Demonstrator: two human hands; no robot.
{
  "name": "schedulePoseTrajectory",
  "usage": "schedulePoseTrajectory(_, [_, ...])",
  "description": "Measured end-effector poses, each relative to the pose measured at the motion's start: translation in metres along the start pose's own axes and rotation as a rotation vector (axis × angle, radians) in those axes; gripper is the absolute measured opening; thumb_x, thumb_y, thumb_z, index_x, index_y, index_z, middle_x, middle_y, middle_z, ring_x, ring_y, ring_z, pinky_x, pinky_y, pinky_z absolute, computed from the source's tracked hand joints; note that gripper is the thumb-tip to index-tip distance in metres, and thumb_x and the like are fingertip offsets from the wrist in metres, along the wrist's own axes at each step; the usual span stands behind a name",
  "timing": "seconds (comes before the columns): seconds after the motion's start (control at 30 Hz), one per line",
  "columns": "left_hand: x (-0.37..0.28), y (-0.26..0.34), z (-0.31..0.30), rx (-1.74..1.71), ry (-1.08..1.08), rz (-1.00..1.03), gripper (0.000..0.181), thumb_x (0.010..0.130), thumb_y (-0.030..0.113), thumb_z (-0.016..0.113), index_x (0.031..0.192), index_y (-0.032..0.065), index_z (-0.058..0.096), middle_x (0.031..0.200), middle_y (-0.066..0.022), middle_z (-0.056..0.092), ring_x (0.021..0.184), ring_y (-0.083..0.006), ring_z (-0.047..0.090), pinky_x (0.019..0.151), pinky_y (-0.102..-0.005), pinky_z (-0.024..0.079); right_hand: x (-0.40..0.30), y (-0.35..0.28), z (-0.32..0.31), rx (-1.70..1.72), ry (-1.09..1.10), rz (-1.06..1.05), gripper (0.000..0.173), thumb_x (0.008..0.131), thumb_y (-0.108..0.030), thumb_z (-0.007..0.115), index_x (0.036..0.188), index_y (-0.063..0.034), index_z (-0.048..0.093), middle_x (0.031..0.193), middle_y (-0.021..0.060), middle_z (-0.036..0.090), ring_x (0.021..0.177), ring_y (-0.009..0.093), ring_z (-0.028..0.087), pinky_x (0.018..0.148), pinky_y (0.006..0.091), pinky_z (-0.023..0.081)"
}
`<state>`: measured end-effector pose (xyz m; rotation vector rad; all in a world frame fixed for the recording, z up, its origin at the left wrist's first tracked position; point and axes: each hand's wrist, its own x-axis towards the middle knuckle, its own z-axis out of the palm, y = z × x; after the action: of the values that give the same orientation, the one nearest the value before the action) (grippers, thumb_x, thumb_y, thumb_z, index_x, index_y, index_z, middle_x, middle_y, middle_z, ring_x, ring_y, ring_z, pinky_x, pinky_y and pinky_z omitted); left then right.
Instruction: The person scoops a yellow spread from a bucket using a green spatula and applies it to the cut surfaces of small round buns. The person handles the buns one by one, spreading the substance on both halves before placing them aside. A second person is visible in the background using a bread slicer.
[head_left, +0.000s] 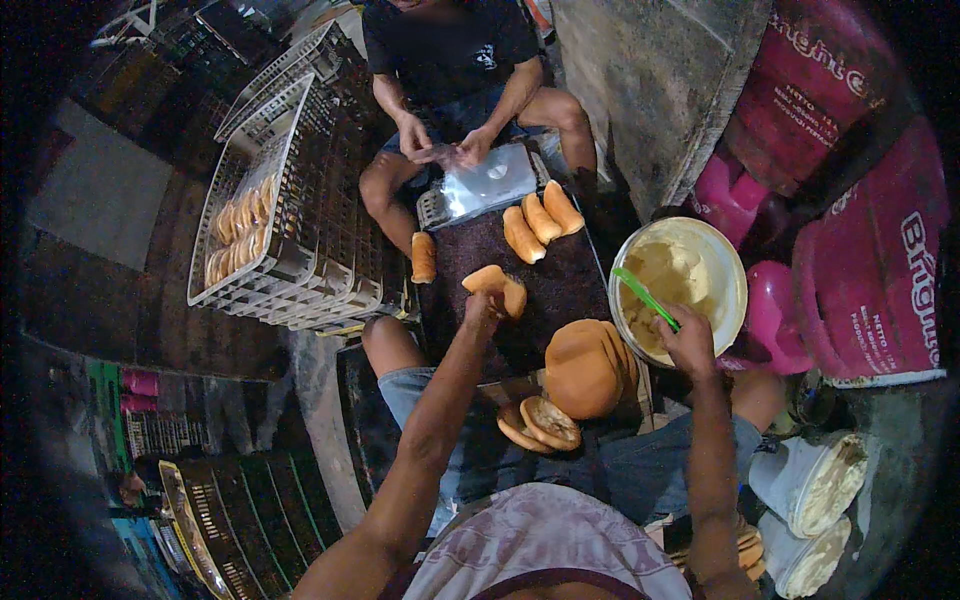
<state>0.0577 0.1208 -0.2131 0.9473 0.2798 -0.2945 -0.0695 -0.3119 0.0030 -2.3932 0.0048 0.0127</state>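
My left hand (484, 306) grips a golden bread roll (512, 297) above the dark work surface (457, 330); the fingers are partly hidden, and the roll looks folded or split open. In my right hand (688, 337) is a green plastic spreader (643, 294), held over a white bucket (741, 289) of pale cream spread (660, 262). Three filled-looking rolls (541, 225) lie side by side at the far right of the surface. One more roll (424, 257) rests at its left edge. Close to my lap are stacked large round breads (581, 367) and cut bread halves (551, 422).
Opposite me sits a person whose hands (442, 146) handle clear film over a stack of plastic sheets (487, 180). Plastic crates (330, 262) with bagged breads (240, 225) stand left. Pink sacks (862, 300) are at right, with cream-smeared buckets (802, 480) below.
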Motion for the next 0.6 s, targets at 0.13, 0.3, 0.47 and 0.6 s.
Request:
schedulePoseTrajectory(0.13, [-0.005,0.019,0.112,0.367,0.210,-0.030,0.035,0.089,0.022,0.063,0.115,-0.0007,0.061,0.095,-0.0113,0.067,0.077,-0.0226,0.067,0.062,-0.0360,0.055,-0.020,0.037,-0.025,-0.028,0.137,0.061,0.031,0.091,-0.026,0.064,0.115,-0.0067,0.070,0.110,0.0210,0.069,0.102,0.038,0.066,0.091,0.0445,0.051])
schedulePoseTrajectory(0.3, [0.021,0.074,0.108,1.054,0.409,0.151,0.040,0.089,0.033,0.068,0.106,-0.0034,0.067,0.098,-0.0143,0.071,0.082,-0.0217,0.068,0.076,-0.0347,0.054,0.007,0.030,-0.063,-0.006,0.122,0.121,0.028,0.091,-0.020,0.063,0.115,-0.0049,0.067,0.100,0.0233,0.069,0.096,0.043,0.066,0.084,0.0493,0.052])
schedulePoseTrajectory(0.47, [-0.008,0.039,0.155,1.005,0.143,0.211,0.040,0.091,0.035,0.069,0.103,-0.0033,0.068,0.098,-0.0184,0.068,0.088,-0.0263,0.065,0.077,-0.0364,0.051,0.071,0.072,-0.060,-0.468,-0.244,0.213,0.036,0.089,-0.020,0.055,0.119,-0.0006,0.062,0.105,0.0280,0.067,0.101,0.041,0.066,0.085,0.0502,0.052])
schedulePoseTrajectory(0.6, [-0.096,-0.020,0.248,1.382,-0.418,0.644,0.073,0.076,0.043,0.081,0.132,0.0045,0.053,0.127,-0.0237,0.053,0.116,-0.0405,0.053,0.097,-0.0478,0.044,0.088,0.214,-0.032,-0.799,-0.313,0.292,0.027,0.088,-0.019,0.055,0.105,-0.0093,0.074,0.105,0.0231,0.068,0.097,0.036,0.068,0.084,0.0464,0.055])
